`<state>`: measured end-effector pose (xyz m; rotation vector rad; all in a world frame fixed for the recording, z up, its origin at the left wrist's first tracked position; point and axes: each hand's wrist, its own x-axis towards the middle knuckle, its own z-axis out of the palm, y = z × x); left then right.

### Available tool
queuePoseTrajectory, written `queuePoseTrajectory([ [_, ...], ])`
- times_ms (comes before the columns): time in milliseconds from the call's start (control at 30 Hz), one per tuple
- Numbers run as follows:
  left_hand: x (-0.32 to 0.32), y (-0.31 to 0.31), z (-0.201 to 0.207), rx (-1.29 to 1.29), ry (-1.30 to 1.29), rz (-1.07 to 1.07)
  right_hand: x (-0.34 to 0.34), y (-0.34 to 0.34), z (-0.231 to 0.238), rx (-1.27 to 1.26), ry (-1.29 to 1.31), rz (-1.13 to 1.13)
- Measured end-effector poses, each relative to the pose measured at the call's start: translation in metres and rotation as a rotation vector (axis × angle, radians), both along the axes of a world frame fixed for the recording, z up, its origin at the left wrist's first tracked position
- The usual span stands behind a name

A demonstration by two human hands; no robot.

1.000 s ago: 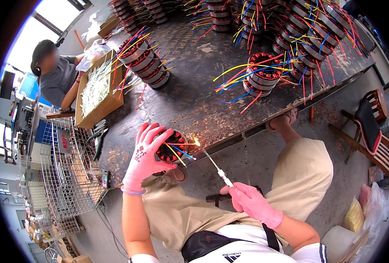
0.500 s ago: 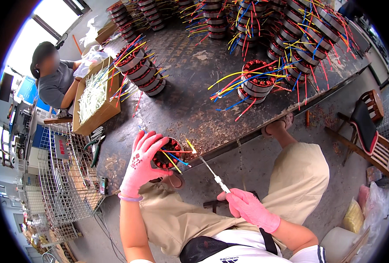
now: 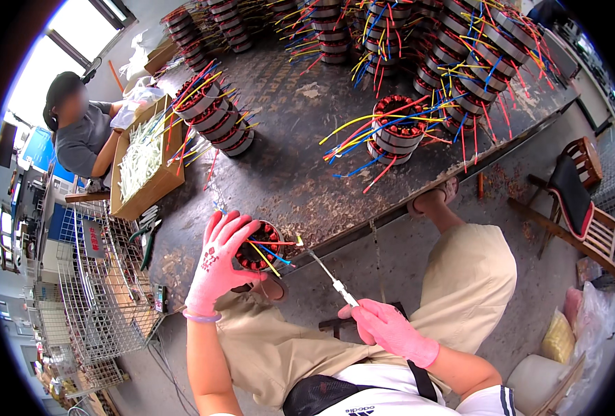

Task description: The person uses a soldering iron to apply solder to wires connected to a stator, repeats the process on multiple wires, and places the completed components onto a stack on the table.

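- Since the frame a second earlier, the bright yellow spot [image 3: 300, 239] at the red lead's end is shrinking, and the whole view is shifting, with the worktop's contents now lying lower and further left.
- The wound ring [image 3: 269, 231] is sitting at the left part of the worktop's near edge, its open end facing up; whether the worktop is bearing its weight is not showing.
- From it, a red lead [image 3: 283, 243], a yellow lead [image 3: 264, 256] and a blue lead [image 3: 279, 259] are projecting rightward.
- The left hand [image 3: 214, 270], in a pink glove, is partly opening around the ring, gripping its left side.
- The right hand [image 3: 390, 329], likewise gloved, is closing around a slim white-bodied tool [image 3: 343, 290], whose metal tip is pointing at the red lead's end; contact is too small to tell.
- On the worktop [image 3: 279, 145], a short stack [image 3: 396, 142] is standing near the near edge, a leaning stack [image 3: 214, 118] toward the left, and taller stacks [image 3: 474, 69] toward the far right corner.
- At the left edge, a carton [image 3: 158, 170] is holding white tubes [image 3: 141, 156]; a co-worker [image 3: 82, 142] is sitting beyond.
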<state>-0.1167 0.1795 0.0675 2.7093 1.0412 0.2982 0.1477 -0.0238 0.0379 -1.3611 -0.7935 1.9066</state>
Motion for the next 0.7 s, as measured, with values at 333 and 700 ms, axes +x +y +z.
queuePoseTrajectory([
  [333,0.0013,-0.0008,-0.0009,0.008,-0.001,-0.004,-0.0009,0.0031,0.0091,-0.005,0.012,-0.012],
  [700,0.0013,-0.0003,-0.0038,0.029,-0.004,-0.003,0.0013,0.0025,0.0069,-0.007,-0.002,0.012],
])
